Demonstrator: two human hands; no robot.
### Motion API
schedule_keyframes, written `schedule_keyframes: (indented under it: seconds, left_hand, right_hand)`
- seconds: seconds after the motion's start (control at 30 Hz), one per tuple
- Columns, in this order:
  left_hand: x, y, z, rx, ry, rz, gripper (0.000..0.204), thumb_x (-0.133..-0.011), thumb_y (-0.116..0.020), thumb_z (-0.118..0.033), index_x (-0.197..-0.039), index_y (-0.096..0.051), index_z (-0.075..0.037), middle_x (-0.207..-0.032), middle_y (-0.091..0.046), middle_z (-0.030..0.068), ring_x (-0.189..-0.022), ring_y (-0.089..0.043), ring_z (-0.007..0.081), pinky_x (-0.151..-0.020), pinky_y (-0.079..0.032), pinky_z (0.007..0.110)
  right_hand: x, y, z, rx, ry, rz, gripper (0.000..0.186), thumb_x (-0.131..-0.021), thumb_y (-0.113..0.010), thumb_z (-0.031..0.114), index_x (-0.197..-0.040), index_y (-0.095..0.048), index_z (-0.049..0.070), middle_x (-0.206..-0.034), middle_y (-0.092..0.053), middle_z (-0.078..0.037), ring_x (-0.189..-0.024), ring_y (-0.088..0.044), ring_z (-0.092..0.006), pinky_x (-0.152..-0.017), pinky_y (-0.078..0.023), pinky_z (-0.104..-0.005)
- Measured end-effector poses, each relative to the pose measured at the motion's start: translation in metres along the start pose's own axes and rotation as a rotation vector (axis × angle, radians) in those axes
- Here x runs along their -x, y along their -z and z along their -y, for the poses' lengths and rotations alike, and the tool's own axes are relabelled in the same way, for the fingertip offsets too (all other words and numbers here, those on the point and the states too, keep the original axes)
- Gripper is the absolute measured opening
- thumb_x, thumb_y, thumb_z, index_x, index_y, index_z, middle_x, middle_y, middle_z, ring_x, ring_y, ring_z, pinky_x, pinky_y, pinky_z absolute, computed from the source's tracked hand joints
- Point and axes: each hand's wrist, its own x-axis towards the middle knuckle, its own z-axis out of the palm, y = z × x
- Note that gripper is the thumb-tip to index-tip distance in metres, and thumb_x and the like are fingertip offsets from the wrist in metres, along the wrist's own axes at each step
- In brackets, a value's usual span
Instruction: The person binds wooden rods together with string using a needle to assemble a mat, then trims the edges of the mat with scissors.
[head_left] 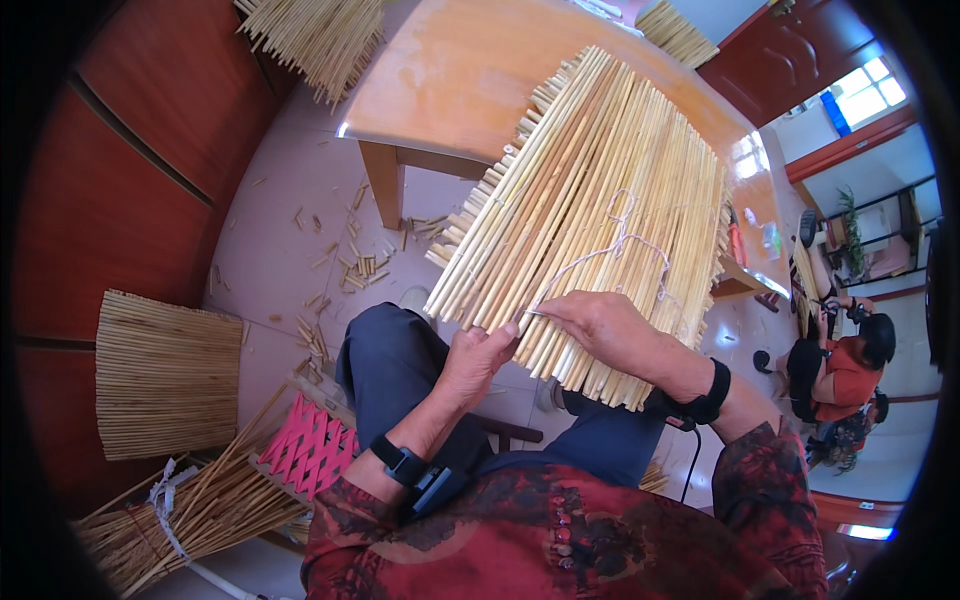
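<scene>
A mat of straw-coloured reed stalks (600, 220) lies slantwise, its far part on the table and its near end over my lap. My left hand (478, 362) grips the mat's near left edge, thumb on top and the other fingers mostly hidden. Close beside it, my right hand (610, 325) pinches a pale cord (580, 262) at the stalks' surface. A short light tip shows between the two hands; whether it is a needle or the cord's end I cannot make out. From the pinch, the cord runs in loose loops across the mat.
The brown table (450, 70) stands ahead. Cut stalk pieces (360, 265) litter the floor on the left. Another reed mat (168, 375) leans against red cabinets (110, 190). A tied bundle of stalks (190, 510) lies near a pink-strapped stool (310, 447). Other people (845, 375) sit far right.
</scene>
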Motion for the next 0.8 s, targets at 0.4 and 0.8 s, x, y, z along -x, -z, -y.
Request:
schedule_keyframes:
  seconds: [0.4, 0.8]
  left_hand:
    - [-0.003, 0.006, 0.008, -0.029, 0.028, -0.026, 0.038, -0.08, -0.06, -0.01, -0.114, -0.048, 0.002, -0.099, -0.056, 0.0046, -0.082, -0.054, 0.0085, -0.069, -0.044, 0.021]
    - [0.001, -0.006, 0.002, -0.004, -0.001, -0.075, 0.036, -0.082, -0.058, -0.011, -0.114, -0.048, 0.003, -0.098, -0.056, 0.0042, -0.08, -0.053, 0.0079, -0.069, -0.043, 0.02]
  right_hand:
    - [-0.005, 0.0, -0.004, -0.11, -0.029, 0.035, 0.021, -0.085, -0.048, 0.021, -0.091, -0.062, 0.007, -0.076, -0.061, -0.015, -0.07, -0.06, -0.0314, -0.061, -0.049, -0.0384]
    - [-0.025, 0.021, 0.012, 0.094, 0.01, 0.188, 0.017, -0.077, -0.049, 0.01, -0.085, -0.063, 0.006, -0.072, -0.061, -0.013, -0.068, -0.06, -0.0302, -0.058, -0.048, -0.0392]
